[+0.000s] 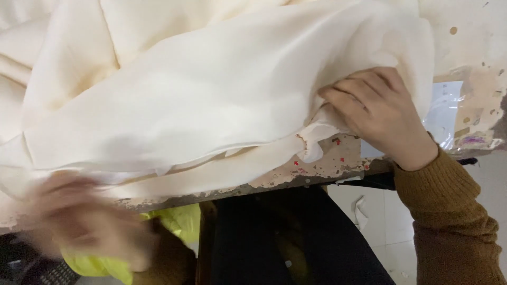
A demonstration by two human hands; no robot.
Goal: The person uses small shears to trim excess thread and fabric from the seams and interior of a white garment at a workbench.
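Quick count: two hands in view — the right hand [377, 113] sharp, the left hand [79, 216] just a blur. One big pile of cream fabric [211, 89], layers too bunched to count. One worn table [338, 161] with chipped edge, one yellow-green cloth [179, 219] underneath — and one clear plastic sheet [446, 113].

Worn, chipped table [338, 161] above pale tiled floor [391, 221].

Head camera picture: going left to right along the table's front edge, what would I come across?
Blurred left hand → yellow-green cloth under the table edge → cream fabric hanging over the worn table → right hand pressing on the fabric → clear plastic sheet.
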